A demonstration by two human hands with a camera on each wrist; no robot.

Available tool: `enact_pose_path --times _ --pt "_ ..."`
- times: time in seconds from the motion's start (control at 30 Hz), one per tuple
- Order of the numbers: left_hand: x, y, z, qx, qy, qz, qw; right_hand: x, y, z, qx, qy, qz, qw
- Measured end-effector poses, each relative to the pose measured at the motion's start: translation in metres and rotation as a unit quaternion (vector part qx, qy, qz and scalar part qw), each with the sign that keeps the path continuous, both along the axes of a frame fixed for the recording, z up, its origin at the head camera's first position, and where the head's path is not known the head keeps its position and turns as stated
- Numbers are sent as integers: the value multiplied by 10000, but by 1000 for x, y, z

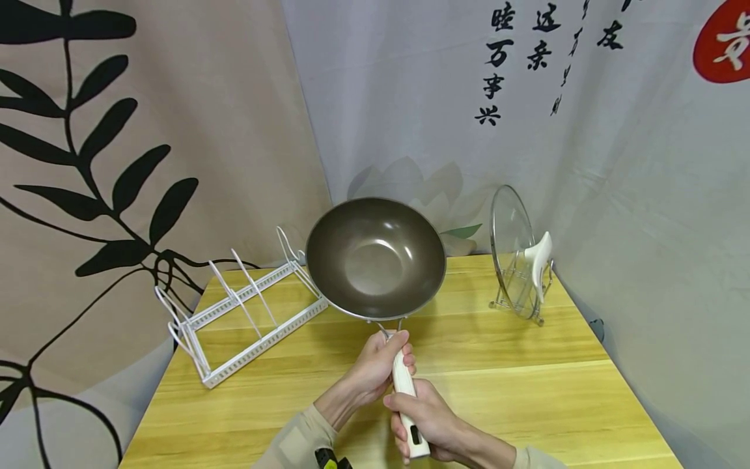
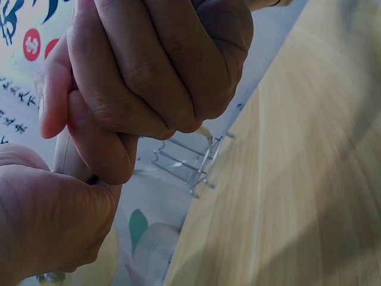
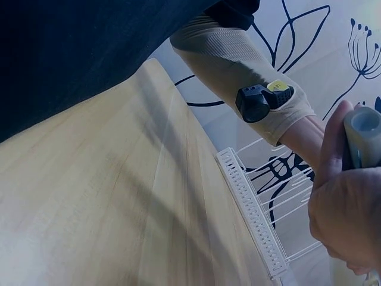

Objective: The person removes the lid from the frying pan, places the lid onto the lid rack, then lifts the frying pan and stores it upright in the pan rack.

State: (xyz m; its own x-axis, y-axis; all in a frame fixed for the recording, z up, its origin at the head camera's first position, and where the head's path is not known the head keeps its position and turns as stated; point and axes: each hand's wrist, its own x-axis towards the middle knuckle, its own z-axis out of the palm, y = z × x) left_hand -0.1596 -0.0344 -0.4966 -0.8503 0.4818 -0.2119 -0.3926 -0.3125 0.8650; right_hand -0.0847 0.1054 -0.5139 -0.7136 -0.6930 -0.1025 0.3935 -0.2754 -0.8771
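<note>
A wok (image 1: 375, 257) with a dark brown-grey inside is held up above the table, its open side facing me. Its white handle (image 1: 404, 378) points toward me. My left hand (image 1: 379, 366) grips the handle close to the pan, thumb lying along the top. Further down, my right hand (image 1: 429, 417) wraps round the handle near its end. In the right wrist view, the round handle end (image 3: 365, 128) sticks out past the hand. Fingers hide parts of the handle. The pan's underside is hidden in the head view.
A white wire rack (image 1: 266, 332) with upright dividers lies at the table's left. On the right, a glass lid (image 1: 508, 228) with a white knob (image 1: 538, 260) stands upright in a metal holder (image 1: 541, 319). Printed cloth (image 1: 410, 98) hangs behind the wooden table (image 1: 527, 391).
</note>
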Motion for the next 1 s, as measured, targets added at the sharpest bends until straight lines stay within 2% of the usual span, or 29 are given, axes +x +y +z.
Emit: enact_pose_path --times 0.53,0.77,1.0 --pt "-2 -5 1 -200 250 86 9995 -5 -3 -1 -218 190 -16 9996" --pt "-2 -8 1 -347 313 141 9988 -7 -4 0 -45 -16 139 9999" --pt "-1 -10 2 -548 478 246 9971 -8 -5 -1 -288 154 255 9991"
